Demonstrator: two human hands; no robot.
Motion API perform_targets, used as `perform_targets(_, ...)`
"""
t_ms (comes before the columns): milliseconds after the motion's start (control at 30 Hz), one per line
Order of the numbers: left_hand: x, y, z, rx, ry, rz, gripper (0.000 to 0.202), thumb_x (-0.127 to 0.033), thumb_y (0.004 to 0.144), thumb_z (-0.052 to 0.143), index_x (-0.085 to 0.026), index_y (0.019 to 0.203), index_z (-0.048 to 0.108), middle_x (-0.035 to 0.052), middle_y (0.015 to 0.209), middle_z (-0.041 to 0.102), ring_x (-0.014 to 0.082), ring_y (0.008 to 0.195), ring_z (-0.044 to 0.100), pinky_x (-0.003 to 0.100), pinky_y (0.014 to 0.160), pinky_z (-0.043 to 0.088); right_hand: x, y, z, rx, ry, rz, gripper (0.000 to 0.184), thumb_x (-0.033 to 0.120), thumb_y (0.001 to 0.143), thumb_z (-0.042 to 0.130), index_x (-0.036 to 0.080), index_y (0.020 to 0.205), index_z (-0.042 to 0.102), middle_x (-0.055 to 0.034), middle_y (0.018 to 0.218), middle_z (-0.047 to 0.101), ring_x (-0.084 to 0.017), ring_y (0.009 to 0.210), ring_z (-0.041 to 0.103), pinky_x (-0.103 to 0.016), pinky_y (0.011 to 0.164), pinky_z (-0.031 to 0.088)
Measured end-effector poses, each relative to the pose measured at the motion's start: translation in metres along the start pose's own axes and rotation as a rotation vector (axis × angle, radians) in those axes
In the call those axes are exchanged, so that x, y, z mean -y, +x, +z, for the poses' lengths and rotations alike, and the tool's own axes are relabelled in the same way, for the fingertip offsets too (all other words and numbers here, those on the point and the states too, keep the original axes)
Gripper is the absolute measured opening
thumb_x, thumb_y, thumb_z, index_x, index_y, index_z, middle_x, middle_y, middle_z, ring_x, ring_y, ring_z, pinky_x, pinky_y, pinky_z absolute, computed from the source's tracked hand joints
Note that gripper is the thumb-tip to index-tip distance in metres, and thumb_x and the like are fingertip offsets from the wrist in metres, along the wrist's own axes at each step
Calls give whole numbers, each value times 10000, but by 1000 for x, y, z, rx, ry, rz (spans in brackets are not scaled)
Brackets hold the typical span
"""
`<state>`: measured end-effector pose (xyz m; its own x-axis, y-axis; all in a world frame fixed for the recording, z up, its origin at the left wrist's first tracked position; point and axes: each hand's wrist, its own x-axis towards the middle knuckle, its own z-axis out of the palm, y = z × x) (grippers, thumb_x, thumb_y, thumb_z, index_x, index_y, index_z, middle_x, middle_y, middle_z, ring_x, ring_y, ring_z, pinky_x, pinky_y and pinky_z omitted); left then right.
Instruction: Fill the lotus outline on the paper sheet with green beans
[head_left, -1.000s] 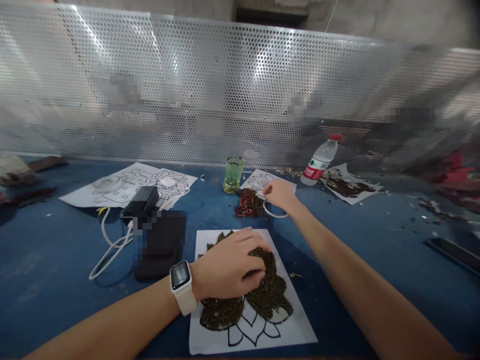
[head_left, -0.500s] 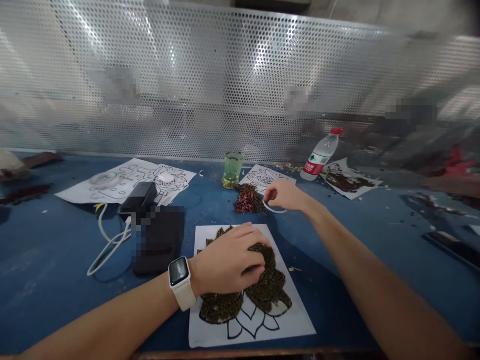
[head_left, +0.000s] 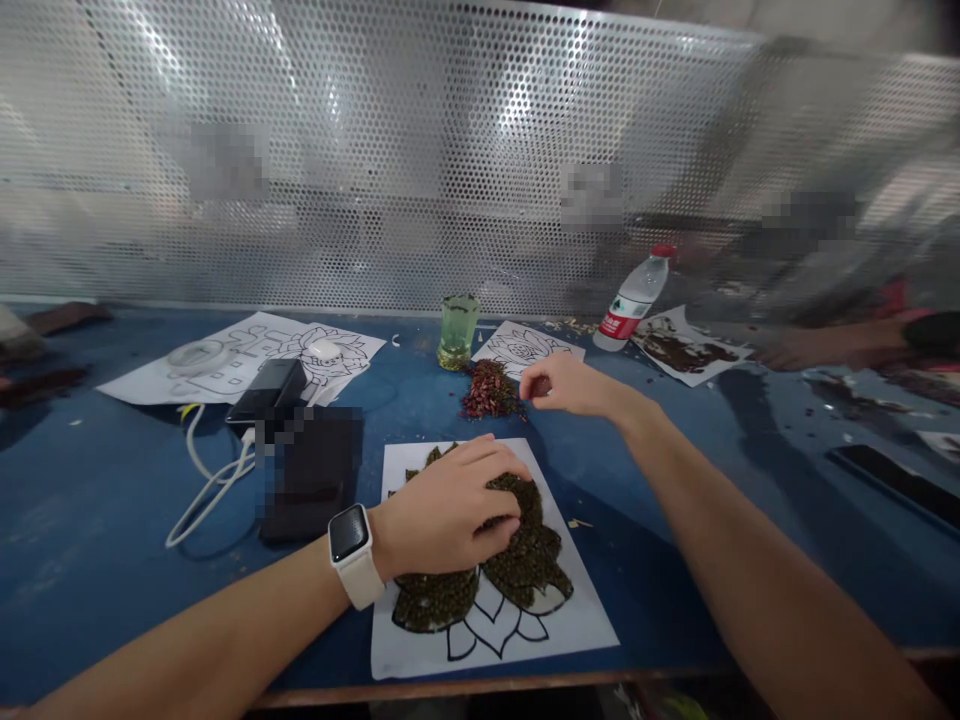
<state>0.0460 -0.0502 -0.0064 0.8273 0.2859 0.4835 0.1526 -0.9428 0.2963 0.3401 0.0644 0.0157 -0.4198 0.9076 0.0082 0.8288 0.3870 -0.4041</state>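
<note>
My left hand [head_left: 450, 510], with a white watch [head_left: 351, 548] on the wrist, lies palm down with bent fingers on a white sheet [head_left: 577, 625]. The sheet carries a lotus outline partly filled with dark green grains [head_left: 529, 560]. My right hand [head_left: 570, 385] reaches further out, just right of a small pile of red bits [head_left: 487, 390]. Its thumb and forefinger are pinched together; what they hold is too small to make out.
A green glass [head_left: 457, 330], a lotus outline sheet [head_left: 525, 348] and a water bottle [head_left: 634, 298] stand before a perforated metal screen [head_left: 420, 170]. Papers [head_left: 247, 362], a power bank [head_left: 266, 390] with a white cable [head_left: 210, 470] lie left. Another person's arm [head_left: 825, 345] and a phone [head_left: 892, 482] are at the right.
My right hand has left the white ring it rested on, moved slightly left toward the red pile and closed into a pinch. My left hand stays on the sheet.
</note>
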Motion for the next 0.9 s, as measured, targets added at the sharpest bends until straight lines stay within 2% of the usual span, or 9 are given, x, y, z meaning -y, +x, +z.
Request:
perform_targets(200,0,1,-1,-13,18,23,232,-224,1066,547,-186,951,745,108,1303,681,242,1302,629,483,1266,448,8,3,4,17,-4,-16,290,21,773,647,211,889,833,-19,836,826,-183,766,755,-270,732,553)
perform_targets(433,-1,2,-1,-14,24,30,217,-208,1051,557,-185,943,743,102,1306,681,248,1295,628,480,1247,467,10,2,5,30,2,-10,238,44,810,687,231,853,828,-12,848,830,-194,810,768,-279,765,569)
perform_targets(633,1,2,-4,-3,29,4,201,-208,1052,569,-180,994,758,118,1298,683,251,1282,626,491,1211,499,12,2,-2,-22,53,17,127,112,833,720,218,811,785,-23,834,812,-192,787,746,-293,766,570)
perform_targets(700,2,2,-3,8,27,-6,195,-219,1055,572,-176,1018,759,125,1312,680,257,1287,619,483,1179,521,21,-8,-9,-68,94,19,78,158,872,711,211,844,762,-32,862,809,-194,812,751,-295,786,578)
perform_targets(767,3,1,-3,16,22,-12,190,-224,1054,576,-174,1030,758,125,1326,674,266,1294,612,480,1167,525,37,-30,-11,-119,140,13,47,228,922,700,216,903,741,-40,921,811,-198,867,762,-299,824,591)
perform_targets(833,3,1,-1,24,14,-11,176,-214,1044,587,-173,1035,757,122,1330,669,271,1304,606,481,1184,511,58,-63,-4,-146,186,-9,54,285,939,721,233,929,730,-31,973,814,-195,913,766,-301,871,597)
perform_targets(900,2,1,-1,30,6,-4,159,-192,1025,602,-173,1036,759,121,1312,670,272,1302,606,479,1183,510,82,-103,14,-148,269,-62,68,292,971,707,246,929,734,-24,962,807,-194,898,763,-306,851,598)
